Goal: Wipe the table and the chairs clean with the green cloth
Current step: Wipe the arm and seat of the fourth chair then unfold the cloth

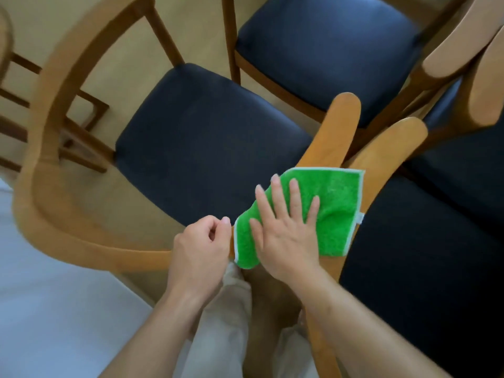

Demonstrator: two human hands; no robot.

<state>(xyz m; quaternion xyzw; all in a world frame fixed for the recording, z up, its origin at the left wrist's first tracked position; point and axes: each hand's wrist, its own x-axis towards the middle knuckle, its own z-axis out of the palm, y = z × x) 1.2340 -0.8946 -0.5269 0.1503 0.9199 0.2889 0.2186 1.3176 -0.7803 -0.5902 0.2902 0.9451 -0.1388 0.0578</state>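
- A wooden chair [81, 110] with a curved backrest and a dark padded seat fills the left and centre.
- The left hand [200, 249] sits on that chair's rail, fingers curled loosely; its thumb and forefinger meet just beside the cloth's left edge, but whether they pinch the cloth I cannot tell.
- The green cloth [335, 214], fuzzy with a pale hem, is draped over the chair's right rail end.
- The right hand [286, 230] lies flat on the cloth, fingers straight and spread, pressing it down.
- A second chair [387, 156] stands just beside it on the right, wooden with a dark seat.
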